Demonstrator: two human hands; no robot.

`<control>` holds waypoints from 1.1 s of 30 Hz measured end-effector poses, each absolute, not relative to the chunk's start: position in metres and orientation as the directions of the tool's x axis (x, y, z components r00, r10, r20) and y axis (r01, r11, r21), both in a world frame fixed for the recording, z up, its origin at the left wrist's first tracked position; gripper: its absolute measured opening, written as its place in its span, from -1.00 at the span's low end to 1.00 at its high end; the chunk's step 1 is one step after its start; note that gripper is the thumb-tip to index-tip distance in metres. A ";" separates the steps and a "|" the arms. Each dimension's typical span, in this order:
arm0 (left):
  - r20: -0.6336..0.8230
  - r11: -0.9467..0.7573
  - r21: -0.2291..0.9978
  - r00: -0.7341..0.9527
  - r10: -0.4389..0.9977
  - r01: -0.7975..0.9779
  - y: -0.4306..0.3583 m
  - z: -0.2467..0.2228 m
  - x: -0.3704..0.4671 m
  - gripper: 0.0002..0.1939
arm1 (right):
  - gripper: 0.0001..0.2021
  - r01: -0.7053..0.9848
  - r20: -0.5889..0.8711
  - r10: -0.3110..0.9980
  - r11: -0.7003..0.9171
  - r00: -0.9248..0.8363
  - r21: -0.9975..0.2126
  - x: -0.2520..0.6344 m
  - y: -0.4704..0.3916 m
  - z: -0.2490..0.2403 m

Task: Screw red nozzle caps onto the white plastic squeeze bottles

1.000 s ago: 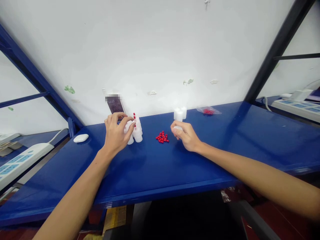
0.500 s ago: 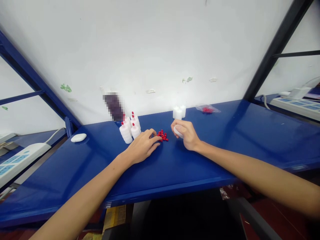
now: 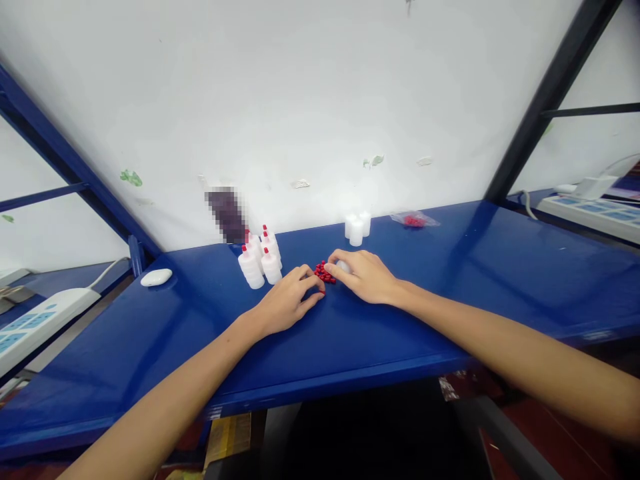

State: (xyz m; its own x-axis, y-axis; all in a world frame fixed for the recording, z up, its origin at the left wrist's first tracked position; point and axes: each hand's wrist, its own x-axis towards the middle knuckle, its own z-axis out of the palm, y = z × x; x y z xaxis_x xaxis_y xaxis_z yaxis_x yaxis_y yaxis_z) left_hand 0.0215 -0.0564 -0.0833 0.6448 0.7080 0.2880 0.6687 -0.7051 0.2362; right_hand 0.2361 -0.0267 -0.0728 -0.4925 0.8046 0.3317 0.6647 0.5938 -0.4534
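A small pile of red caps [image 3: 326, 272] lies on the blue table between my hands. My left hand [image 3: 289, 299] rests at the pile's near left side, thumb and forefinger closed on one red cap [image 3: 323, 291]. From the right, my right hand [image 3: 369, 275] curls around a white plastic bottle [image 3: 343, 266], its thumb and forefinger tips at the pile's edge. Most of that bottle is hidden by the fingers. Left of the pile, several white bottles with red-tipped nozzles [image 3: 271, 267] stand upright in a group.
Behind my right hand stand white bottles [image 3: 356, 233] without red tips. A clear bag of red caps [image 3: 414, 220] lies by the wall. On the left are a white rounded case [image 3: 157, 277] and a power strip [image 3: 45, 320]. Metal posts [image 3: 537, 107] flank the blue table [image 3: 320, 347].
My right hand has moved left with the white bottle, its fingertips now reaching the pile. My left hand has drawn slightly toward me, with a red cap at its fingertips.
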 end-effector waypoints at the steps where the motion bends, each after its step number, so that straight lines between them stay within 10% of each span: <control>1: 0.293 -0.703 0.252 0.639 0.711 0.665 -0.058 -0.084 0.022 -0.85 | -0.62 0.658 0.327 0.794 0.608 -0.513 -0.443 0.237 -0.027 -0.072; 16: 0.627 -0.690 0.471 0.341 0.700 0.550 -0.070 -0.083 0.033 -0.91 | -0.71 0.568 0.307 0.668 0.741 -0.678 -0.357 0.238 -0.038 -0.070; 33: 0.653 -0.856 0.310 0.561 0.508 0.414 -0.073 -0.084 0.034 -0.84 | -0.60 0.556 0.277 0.684 0.718 -0.675 -0.418 0.228 -0.044 -0.071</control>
State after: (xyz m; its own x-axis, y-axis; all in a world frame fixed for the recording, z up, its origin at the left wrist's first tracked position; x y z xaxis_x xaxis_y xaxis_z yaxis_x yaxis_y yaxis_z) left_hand 0.0344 -0.0728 -0.0840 0.5614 0.5084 0.6530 0.4142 -0.8557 0.3101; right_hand 0.2279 -0.0443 -0.0714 -0.6751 0.6839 0.2766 0.5563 0.7181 -0.4181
